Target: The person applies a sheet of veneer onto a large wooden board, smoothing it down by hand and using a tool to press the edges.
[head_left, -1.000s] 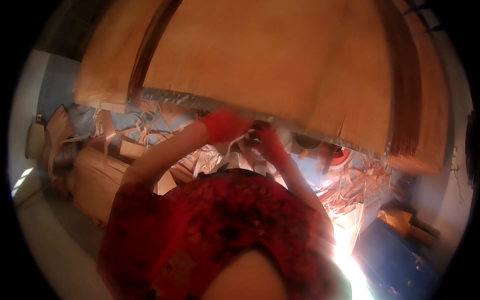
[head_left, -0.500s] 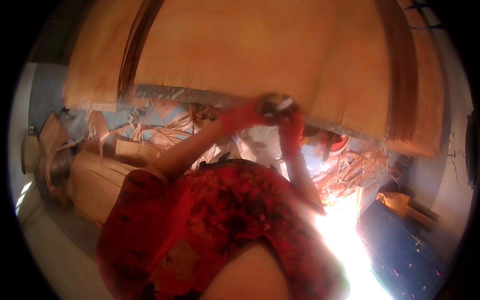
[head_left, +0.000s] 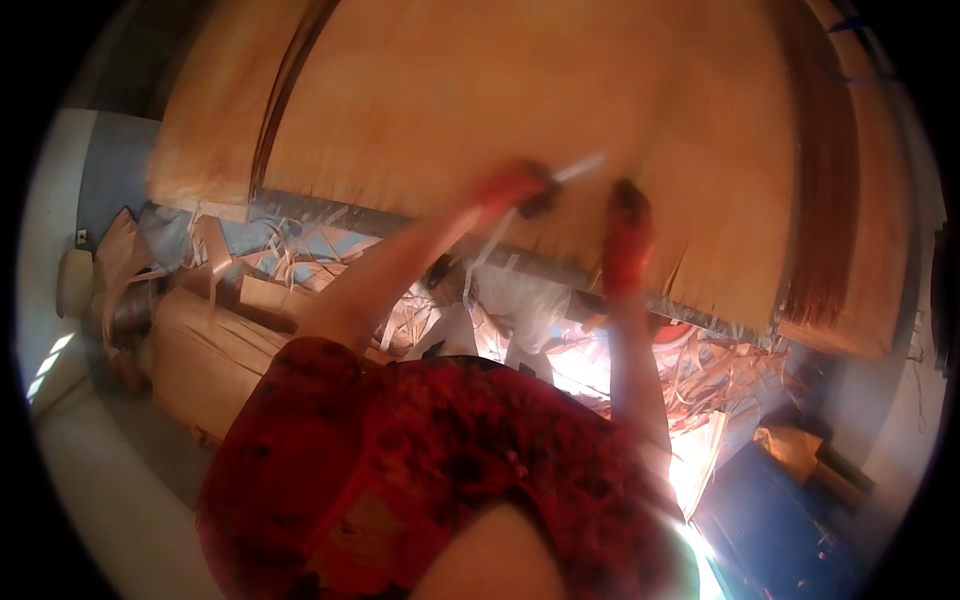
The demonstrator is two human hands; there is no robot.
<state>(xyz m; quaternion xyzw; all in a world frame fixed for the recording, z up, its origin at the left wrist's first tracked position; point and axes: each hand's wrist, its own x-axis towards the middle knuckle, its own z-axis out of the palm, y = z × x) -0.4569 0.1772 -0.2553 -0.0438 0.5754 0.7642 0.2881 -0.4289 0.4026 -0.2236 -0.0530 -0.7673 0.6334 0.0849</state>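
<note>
My left hand [head_left: 515, 190], in a red glove with dark fingertips, is closed on a thin pale strip [head_left: 582, 167]. One end of the strip points up to the right over the veneer sheet, and a pale length trails below the hand. To the right, my right hand [head_left: 628, 240], gloved the same way, is raised over the sheet with its fingers drawn together. Blur hides what it may hold. Under both hands lies a wide tan wood veneer sheet [head_left: 480, 90] with a ragged near edge.
More veneer lies in stacks at the left [head_left: 215, 110] and right [head_left: 850, 240]. Torn veneer scraps [head_left: 310, 255] cover the area below the near edge. A blue bin [head_left: 770, 520] stands at the lower right, close to a bright patch of sunlight. A brown veneer bundle [head_left: 210, 340] sits left.
My hands were together near the sheet's edge and are now apart. The right moved right, the left slightly up and left with the pale strip. The view has shifted a little.
</note>
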